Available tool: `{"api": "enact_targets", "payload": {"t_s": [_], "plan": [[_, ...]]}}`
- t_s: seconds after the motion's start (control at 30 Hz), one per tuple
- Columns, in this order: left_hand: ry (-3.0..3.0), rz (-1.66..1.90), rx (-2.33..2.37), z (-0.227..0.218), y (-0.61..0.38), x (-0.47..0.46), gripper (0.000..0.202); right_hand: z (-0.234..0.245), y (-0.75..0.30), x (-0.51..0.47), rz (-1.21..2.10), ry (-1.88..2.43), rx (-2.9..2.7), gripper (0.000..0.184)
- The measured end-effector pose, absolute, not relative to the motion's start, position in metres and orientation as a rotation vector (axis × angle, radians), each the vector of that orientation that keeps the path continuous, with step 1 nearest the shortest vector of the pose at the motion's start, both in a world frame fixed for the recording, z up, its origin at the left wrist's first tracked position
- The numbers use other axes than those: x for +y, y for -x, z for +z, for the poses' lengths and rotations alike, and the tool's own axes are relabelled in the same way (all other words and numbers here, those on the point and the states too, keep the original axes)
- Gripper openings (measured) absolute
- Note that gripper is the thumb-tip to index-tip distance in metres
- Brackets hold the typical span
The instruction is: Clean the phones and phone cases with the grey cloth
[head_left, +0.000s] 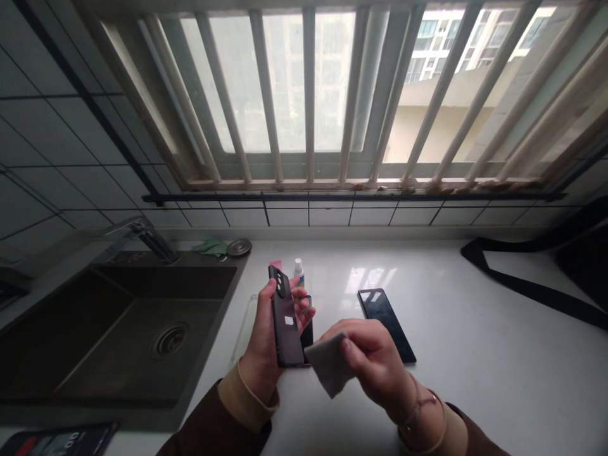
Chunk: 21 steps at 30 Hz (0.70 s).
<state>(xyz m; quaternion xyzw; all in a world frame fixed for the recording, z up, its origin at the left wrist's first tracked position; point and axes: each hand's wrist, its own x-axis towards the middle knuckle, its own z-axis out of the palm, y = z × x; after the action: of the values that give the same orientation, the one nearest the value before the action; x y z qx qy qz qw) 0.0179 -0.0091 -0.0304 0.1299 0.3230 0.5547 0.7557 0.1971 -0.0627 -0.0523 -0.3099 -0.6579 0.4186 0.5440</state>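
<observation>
My left hand (265, 332) grips a dark smartphone (288, 339) by its edges, its back with the camera lenses turned toward me. Pinched between the thumb and fingers of my right hand (373, 351) is a small grey cloth (330, 364), which hangs beside the lower end of the phone. Behind the left fingers stands a small white-capped bottle (299, 266), partly hidden. Another dark, flat object (308, 332) lies on the counter under the held phone, mostly covered. To the right, a second dark phone (388, 324) lies flat.
A dark sink (209, 354) with a chrome faucet (154, 240) is on the left. Near it are a green cloth (212, 247), a round metal strainer (239, 247) and a clear case (244, 323). A black strap (522, 278) lies at right on the white counter (498, 380).
</observation>
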Motion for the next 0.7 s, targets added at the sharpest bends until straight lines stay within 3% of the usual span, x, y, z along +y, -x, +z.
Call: {"api": "enact_targets", "payload": {"t_s": [0.07,0.13,0.23,0.47,0.7], "plan": [[-0.250,1.130,0.682,-0.031,-0.018,-0.008,0.048,-0.064,-0.200,-0.052,1.201,0.861,-1.234,0.036],[-0.265,1.059,0.673,-0.033,-0.019,-0.008,0.051,-0.073,-0.204,-0.040,1.278,0.930,-0.897,0.036],[-0.326,0.941,0.699,-0.035,-0.023,-0.010,0.054,-0.076,-0.210,-0.028,1.101,0.999,-0.732,0.036],[-0.542,0.741,0.682,-0.050,-0.032,-0.021,0.053,-0.069,-0.210,-0.041,0.469,1.147,-1.558,0.040],[-0.446,0.936,0.632,-0.058,-0.034,-0.014,0.040,-0.072,-0.197,-0.042,0.268,0.887,-1.937,0.058]]}}
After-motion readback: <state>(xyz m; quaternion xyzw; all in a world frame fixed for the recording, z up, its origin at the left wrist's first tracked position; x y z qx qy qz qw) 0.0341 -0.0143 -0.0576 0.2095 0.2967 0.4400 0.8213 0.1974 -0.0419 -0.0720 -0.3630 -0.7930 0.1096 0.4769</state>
